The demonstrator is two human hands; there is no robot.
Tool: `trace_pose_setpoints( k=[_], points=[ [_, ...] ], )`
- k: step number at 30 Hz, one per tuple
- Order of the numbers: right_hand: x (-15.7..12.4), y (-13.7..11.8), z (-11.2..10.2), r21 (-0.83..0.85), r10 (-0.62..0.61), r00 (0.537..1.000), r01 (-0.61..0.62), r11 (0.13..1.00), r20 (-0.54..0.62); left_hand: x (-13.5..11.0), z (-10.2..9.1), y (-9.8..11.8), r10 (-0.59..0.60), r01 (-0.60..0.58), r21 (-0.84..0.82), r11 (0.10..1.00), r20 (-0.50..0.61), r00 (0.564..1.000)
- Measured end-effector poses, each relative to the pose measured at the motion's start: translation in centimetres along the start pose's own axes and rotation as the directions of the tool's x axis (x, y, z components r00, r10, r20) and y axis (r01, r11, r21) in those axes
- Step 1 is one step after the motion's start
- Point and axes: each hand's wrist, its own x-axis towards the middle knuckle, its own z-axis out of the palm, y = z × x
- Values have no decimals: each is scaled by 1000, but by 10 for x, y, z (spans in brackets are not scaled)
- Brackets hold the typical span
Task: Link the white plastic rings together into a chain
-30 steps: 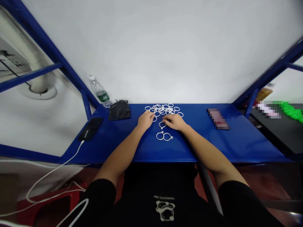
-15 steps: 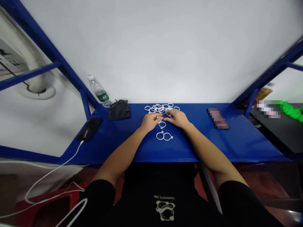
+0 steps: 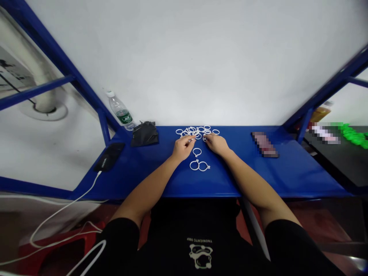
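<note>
Beside white rings (image 3: pixel 196 132), left hand (image 3: pixel 183 148), right hand (image 3: pixel 217 144) curled inward, each grip unclear

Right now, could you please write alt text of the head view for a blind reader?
A left hand and a right hand are at a pile of white rings on a blue table. Three more rings lie nearer its front edge; a bottle is at the back left.

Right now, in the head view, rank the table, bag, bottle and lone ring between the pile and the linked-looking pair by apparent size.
1. Table
2. Bag and bottle: too alike to rank; the bottle is longer, the bag broader.
3. Lone ring
</note>
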Motion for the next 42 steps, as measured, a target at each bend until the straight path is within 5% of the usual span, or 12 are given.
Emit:
trace_pose_setpoints(
  k=[10, 19, 28, 42],
  points=[
    [-1, 0, -1, 213, 26, 934, 54, 976, -357, -2, -3, 3, 54, -71, 89, 994, 183, 982],
    [-3, -6, -1, 190, 8, 962, 45, 981, -273, -1, -2, 2, 73, -105, 117, 988, 252, 965],
    [-3, -1, 4, 268, 6, 950, 81, 960, -311, 2, -3, 5, 76, -117, 141, 983, 266, 961],
    [-6, 0, 0, 414, -99, 956, 211, 885, -275, -6, -4, 19, 106, -200, 124, 972, 529, 842]
  ],
)
